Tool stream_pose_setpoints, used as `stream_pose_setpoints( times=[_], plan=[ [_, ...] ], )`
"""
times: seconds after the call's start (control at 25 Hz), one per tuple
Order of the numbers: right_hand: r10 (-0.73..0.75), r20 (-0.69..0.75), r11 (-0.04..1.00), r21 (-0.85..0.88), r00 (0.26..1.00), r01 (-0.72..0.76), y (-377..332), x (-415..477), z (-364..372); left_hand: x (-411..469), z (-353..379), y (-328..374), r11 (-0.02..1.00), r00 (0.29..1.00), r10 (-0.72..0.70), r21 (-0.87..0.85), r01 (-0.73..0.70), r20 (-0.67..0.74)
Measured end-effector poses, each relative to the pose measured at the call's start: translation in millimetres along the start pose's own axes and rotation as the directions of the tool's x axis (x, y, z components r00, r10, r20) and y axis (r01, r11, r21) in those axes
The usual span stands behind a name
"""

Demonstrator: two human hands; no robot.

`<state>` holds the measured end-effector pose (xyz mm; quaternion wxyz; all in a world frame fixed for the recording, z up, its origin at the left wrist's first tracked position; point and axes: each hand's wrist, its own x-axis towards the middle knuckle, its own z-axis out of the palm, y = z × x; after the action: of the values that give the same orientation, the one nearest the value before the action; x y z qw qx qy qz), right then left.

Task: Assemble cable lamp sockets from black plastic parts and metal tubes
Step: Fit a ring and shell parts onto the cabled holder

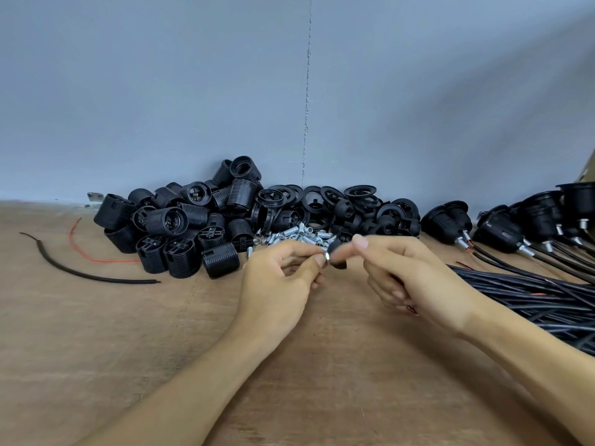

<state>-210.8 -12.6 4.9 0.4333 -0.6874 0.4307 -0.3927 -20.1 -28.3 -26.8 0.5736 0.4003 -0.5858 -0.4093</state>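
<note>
Head view: over the middle of the tabletop [128, 333], the left hand [283, 280] pinches a small metal tube [327, 256] against a black cap [338, 259] pinched by the right hand [415, 278], both parts probably light, rigid and slippery, best held by their sides.

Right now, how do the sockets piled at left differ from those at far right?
The left socket pile shows bare threaded bodies; the right sockets look flanged. The left socket pile has no cables; the right sockets trail metal tubes and black cables. Both are black plastic.
</note>
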Motion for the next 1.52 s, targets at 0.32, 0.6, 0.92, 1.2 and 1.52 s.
stream_pose_setpoints(
  times=[0.32, 0.6, 0.92, 1.2, 1.52],
  plan=[
    [-0.032, -0.003, 0.981, -0.193, 0.999, 0.031, 2.4, 0.6, -1.5, -3.4, 2.8, -2.0, 0.998, 0.999, -0.032, -0.052, 0.033, 0.011],
    [0.192, -0.100, 0.948, -0.237, 0.976, -0.211, 0.3, 4.4, 1.9, -11.8, 8.7, 2.8, 0.990, 0.994, 0.100, 0.095, -0.103, 0.041],
    [-0.049, -0.195, 0.965, -0.262, 0.980, -0.003, 4.8, 0.1, 11.6, -4.6, 4.2, 0.6, 0.999, 0.999, -0.049, -0.009, 0.049, 0.016],
    [0.059, -0.243, 0.926, -0.349, 0.968, -0.144, 3.8, 2.9, 15.3, -4.5, 6.3, 1.0, 0.990, 0.994, 0.033, 0.131, -0.046, 0.105],
    [0.149, -0.330, 0.977, -0.098, 0.932, -0.191, 0.6, 5.2, 14.4, -14.7, 9.7, 6.6, 0.753, 0.858, 0.470, 0.412, -0.512, 0.208]
  ],
)
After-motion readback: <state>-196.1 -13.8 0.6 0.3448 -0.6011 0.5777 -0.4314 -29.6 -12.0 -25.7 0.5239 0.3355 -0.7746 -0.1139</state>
